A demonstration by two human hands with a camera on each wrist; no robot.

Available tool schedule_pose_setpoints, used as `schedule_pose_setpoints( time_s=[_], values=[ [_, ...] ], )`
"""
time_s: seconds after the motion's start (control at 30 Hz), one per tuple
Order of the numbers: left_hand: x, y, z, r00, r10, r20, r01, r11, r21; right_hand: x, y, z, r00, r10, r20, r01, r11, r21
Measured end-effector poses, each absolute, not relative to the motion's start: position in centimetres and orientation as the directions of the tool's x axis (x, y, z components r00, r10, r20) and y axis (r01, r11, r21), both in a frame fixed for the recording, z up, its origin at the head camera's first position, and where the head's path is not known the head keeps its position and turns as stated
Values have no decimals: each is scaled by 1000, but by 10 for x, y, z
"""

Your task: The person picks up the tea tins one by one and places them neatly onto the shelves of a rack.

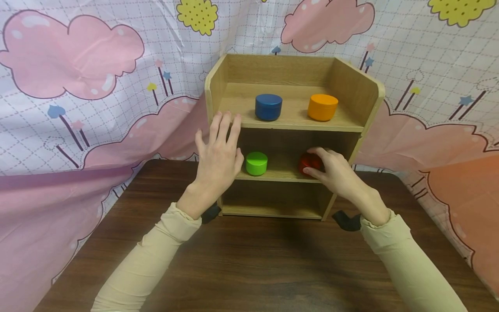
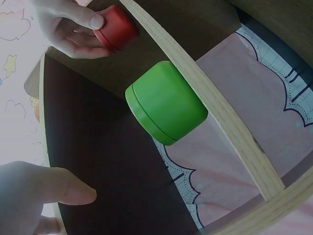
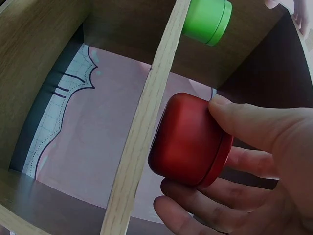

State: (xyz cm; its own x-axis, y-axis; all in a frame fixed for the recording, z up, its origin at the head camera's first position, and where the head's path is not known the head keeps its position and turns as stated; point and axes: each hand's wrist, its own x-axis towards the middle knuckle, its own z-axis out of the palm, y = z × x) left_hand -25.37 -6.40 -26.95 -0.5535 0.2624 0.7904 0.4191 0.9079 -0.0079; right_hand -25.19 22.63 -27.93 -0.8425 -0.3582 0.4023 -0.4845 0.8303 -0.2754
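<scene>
On the middle level of a small wooden shelf (image 1: pixel 282 69), a red round tin (image 1: pixel 309 163) (image 3: pixel 188 139) stands at the right. My right hand (image 1: pixel 338 174) grips it, with the thumb on one side and fingers round the other in the right wrist view. A lime-green round tin (image 1: pixel 256 164) (image 2: pixel 166 103) stands on the same level, further left. Close to the shelf's left side, my left hand (image 1: pixel 218 162) has its fingers spread and extended up by the top board. It holds nothing; its thumb points toward the green tin.
Above, a blue tin (image 1: pixel 268 107) and an orange tin (image 1: pixel 322 107) stand on the top level. The shelf stands on a dark wooden table (image 1: pixel 249 264). Black strips (image 1: pixel 347 221) lie by its base. A patterned cloth (image 1: pixel 97 125) hangs behind.
</scene>
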Motion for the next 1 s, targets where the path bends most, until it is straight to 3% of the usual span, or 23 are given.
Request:
schedule_pose_setpoints(
  time_s=[1.0],
  values=[
    [-255,-64,-270,-548,264,794,417,909,-14,-249,226,-282,-844,-336,418,-469,840,-273]
  ],
)
